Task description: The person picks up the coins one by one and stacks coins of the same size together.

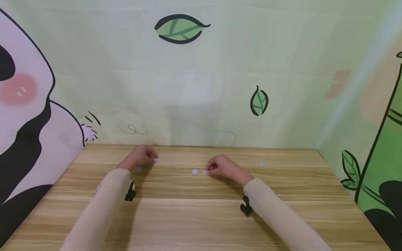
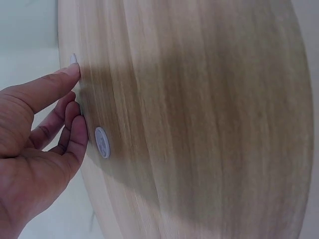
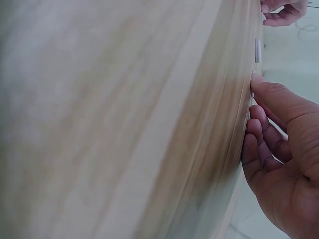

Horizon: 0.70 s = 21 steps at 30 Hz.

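Observation:
Small white round discs lie on a wood-grain table (image 1: 188,219). At the back left, my left hand (image 1: 139,157) pinches a white disc (image 1: 156,160) at thumb and fingertips. Just below that hand lies another disc (image 1: 138,169), whose face shows a faint raised pattern in the left wrist view. Right of centre, my right hand (image 1: 225,167) pinches a disc (image 1: 205,172) close to the tabletop. Immediately left of it is a separate disc (image 1: 195,172). The right wrist view shows the thumb (image 3: 274,94) extended and the other fingers curled; the held disc is mostly hidden there.
One more white disc (image 1: 262,164) lies farther right. A pale green backdrop (image 1: 201,76) with painted leaves and a panda rises behind the table's back edge. Black wrist mounts (image 1: 246,205) sit by both sleeves.

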### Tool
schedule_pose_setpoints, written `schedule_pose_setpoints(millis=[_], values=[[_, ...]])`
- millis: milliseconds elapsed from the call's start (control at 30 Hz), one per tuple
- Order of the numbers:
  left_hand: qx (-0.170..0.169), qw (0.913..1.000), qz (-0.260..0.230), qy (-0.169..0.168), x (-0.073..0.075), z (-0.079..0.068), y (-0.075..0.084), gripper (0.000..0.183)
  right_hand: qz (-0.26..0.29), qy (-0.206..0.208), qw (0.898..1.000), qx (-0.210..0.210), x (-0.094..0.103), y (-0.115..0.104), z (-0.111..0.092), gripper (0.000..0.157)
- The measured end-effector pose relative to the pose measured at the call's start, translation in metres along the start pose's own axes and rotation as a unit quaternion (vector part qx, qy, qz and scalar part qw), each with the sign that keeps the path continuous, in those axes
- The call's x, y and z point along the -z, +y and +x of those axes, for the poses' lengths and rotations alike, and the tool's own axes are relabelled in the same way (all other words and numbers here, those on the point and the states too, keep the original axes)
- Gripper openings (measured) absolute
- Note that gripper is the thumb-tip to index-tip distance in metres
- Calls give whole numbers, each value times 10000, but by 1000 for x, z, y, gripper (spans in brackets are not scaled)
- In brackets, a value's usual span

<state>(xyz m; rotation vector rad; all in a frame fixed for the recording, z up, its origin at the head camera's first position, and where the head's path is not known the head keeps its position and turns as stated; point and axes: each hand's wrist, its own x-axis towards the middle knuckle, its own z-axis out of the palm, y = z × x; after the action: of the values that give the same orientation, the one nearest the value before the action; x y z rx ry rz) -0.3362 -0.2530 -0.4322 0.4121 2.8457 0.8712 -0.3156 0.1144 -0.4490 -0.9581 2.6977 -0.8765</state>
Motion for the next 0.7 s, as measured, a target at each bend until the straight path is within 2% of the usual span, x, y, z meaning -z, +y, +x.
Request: schedule_pose_setpoints(millis=[267, 533, 700], values=[[209, 9997, -73, -78, -1, 1, -1, 16, -9, -32, 10000, -49, 1, -2, 0, 8], [181, 9982, -127, -557, 6, 0, -1, 26, -8, -35, 10000, -35, 1, -2, -2, 8], [93, 9978, -22, -650, 6, 3, -2, 23, -26, -28, 10000, -42, 1, -1, -1, 8]])
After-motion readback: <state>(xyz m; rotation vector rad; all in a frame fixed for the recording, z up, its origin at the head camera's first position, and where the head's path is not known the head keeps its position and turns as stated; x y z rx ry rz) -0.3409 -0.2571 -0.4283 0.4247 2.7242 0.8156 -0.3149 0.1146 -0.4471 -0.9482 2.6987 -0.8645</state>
